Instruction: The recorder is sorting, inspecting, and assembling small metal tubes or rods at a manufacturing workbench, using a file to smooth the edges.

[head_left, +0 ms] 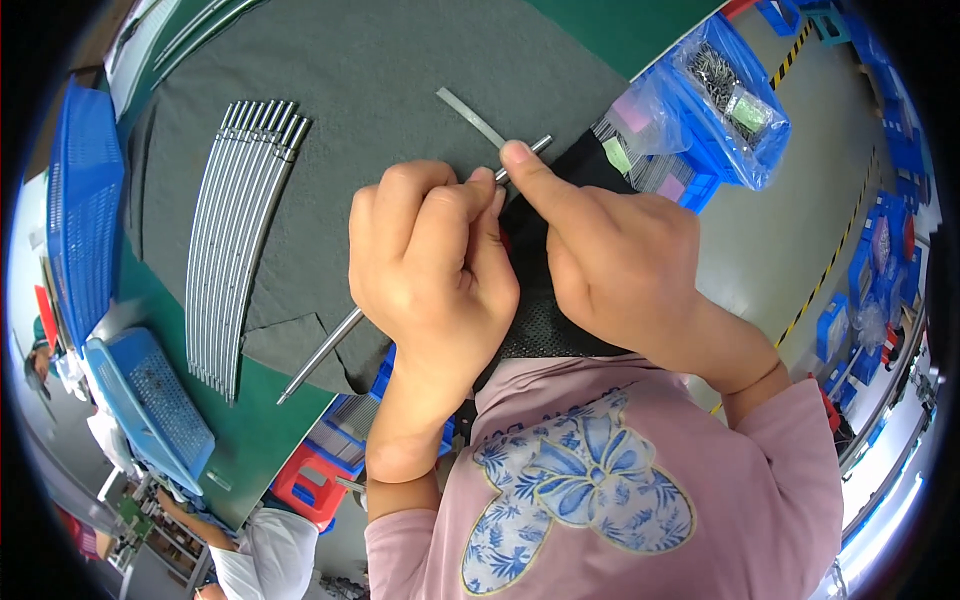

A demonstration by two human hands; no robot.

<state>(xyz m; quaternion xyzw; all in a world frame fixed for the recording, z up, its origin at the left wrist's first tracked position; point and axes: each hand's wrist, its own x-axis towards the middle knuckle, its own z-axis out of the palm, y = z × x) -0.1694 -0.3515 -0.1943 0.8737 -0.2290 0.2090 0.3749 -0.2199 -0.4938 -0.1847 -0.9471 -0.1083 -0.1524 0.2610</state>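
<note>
My left hand is closed round a slim, shiny metal rod. The rod slants from the lower left up to the right, and its far end sticks out past my fingers. My right hand grips a thin, flat grey metal strip, with the index finger stretched along it. The strip crosses the rod close to my left fingertips; whether they touch is hidden by my fingers. To the left, several similar metal rods lie side by side on a dark grey cloth.
The cloth covers part of a green table. Blue baskets line its left side. At the upper right, a blue bin holds bagged small metal parts. A red stool and a person in white are at the lower left.
</note>
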